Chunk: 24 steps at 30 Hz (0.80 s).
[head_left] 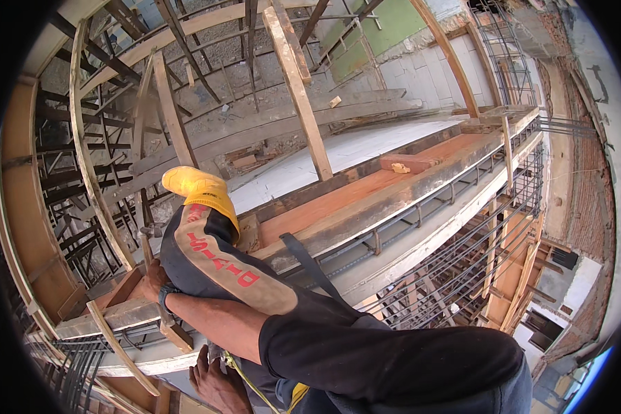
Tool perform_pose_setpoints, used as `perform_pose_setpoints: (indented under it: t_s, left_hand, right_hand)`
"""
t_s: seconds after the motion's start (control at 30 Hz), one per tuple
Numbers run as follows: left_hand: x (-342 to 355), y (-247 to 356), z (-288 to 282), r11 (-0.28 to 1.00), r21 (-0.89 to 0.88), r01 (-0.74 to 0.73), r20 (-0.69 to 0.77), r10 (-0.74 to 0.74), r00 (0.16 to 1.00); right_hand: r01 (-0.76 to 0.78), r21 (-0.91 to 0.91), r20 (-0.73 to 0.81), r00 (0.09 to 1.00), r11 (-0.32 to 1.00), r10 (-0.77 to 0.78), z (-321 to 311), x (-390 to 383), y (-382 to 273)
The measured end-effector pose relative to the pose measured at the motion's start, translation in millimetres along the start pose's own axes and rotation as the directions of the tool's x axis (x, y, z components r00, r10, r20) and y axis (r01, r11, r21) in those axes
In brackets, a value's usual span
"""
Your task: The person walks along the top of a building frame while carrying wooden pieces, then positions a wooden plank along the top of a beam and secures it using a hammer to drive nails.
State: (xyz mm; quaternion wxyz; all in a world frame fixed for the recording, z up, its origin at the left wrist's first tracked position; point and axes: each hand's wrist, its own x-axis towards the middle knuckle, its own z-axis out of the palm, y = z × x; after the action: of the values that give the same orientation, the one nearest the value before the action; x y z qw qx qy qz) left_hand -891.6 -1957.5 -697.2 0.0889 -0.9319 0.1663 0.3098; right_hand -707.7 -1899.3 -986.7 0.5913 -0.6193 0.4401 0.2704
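Note:
My right hand point(155, 279), with a dark watch on its wrist, is closed around the handle of a hammer point(151, 238). The hammer's head points up, just left of a yellow boot point(203, 190) and a dark trouser leg point(207, 259) with a beige stripe. Below that hand, a short wood block point(177, 337) sits across the edge of the timber formwork point(117, 315). My left hand point(217, 385) is at the lower edge, fingers apart, with nothing seen in it. A thin yellow-green strap point(240, 376) runs beside it.
A long timber form point(338, 200) with a reddish inner board stretches to the far right, with rebar point(421, 214) along its near side. Wooden props point(298, 90) rise beyond it. A rebar grid point(435, 290) lies over a drop at right. A brick wall point(573, 159) stands farther right.

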Motion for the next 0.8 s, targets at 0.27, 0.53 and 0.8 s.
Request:
perform_pose_setpoints:
  t_s: [0.27,0.53,0.8]
  left_hand:
    - [18.7,-4.1,27.1,0.987,-0.097,0.127,-0.013,-0.128,0.992]
    - [27.7,3.7,23.2,0.988,-0.032,0.153,0.041,-0.151,0.988]
    - [9.9,9.1,-1.2,0.991,-0.068,0.115,0.001,-0.115,0.993]
  right_hand:
    - [0.44,-0.653,0.34,0.897,0.617,-0.281,5.4,-20.4,-4.0]
    - [0.03,0.108,-0.01,1.0,0.994,-0.03,14.1,1.6,5.6]
    - [0.098,0.026,0.1,0.99,0.995,-0.1,1.6,-12.1,-6.1]
